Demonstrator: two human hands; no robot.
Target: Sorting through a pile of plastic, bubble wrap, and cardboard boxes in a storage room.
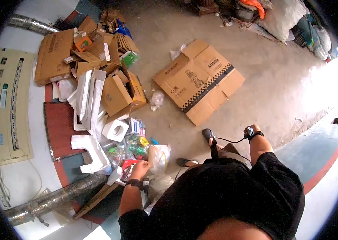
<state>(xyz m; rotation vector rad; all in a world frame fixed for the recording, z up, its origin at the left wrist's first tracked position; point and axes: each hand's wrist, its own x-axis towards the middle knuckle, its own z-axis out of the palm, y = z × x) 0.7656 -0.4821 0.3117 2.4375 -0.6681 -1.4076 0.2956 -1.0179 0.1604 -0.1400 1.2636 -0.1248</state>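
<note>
My left hand [140,169] is at the lower edge of a heap of packaging, its fingers closed on the edge of a clear plastic bag [160,157]. A red item [129,163] and a white box-like piece [115,176] lie just beyond that hand. My right hand [255,129] is off to the right above the concrete floor, with a small device and a black cable at it. Its fingers are mostly hidden, so their grip does not show. A flattened printed cardboard box [199,81] lies on the floor ahead.
Cardboard boxes [116,93], white foam pieces [92,153] and bagged plastic waste [134,147] pile up at left. A foil-wrapped pipe [58,195] and wooden board [97,200] lie near the wall. Crumpled plastic [157,99] is on the floor. Large sacks [283,21] stand far right.
</note>
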